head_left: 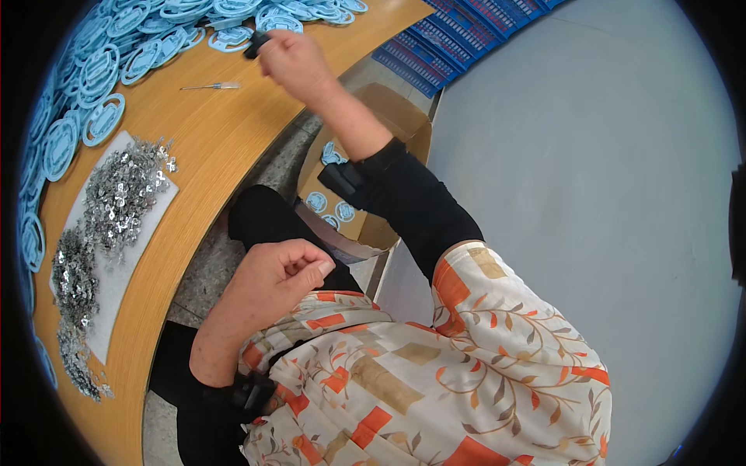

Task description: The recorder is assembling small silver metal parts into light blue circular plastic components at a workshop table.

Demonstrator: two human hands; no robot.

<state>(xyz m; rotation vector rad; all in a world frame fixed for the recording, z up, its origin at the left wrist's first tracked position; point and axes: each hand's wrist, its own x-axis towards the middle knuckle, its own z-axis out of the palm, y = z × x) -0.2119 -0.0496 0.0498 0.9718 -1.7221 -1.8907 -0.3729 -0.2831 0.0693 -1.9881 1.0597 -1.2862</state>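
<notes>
Pale-blue discs (99, 75), heaped on the tabletop (210, 132): light, stiffish, I'd guess, best pinched by the rim. My right hand's (295, 68) curled beside them, black piece (255, 45) at the fingertips, gripped or worn, can't tell. My left hand (268, 283), half-closed off the tabletop, hides its contents, if any.

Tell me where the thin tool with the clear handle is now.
In the head view, the thin tool lies on the wooden table at upper left, below the pale blue pieces and left of the right hand.
</notes>
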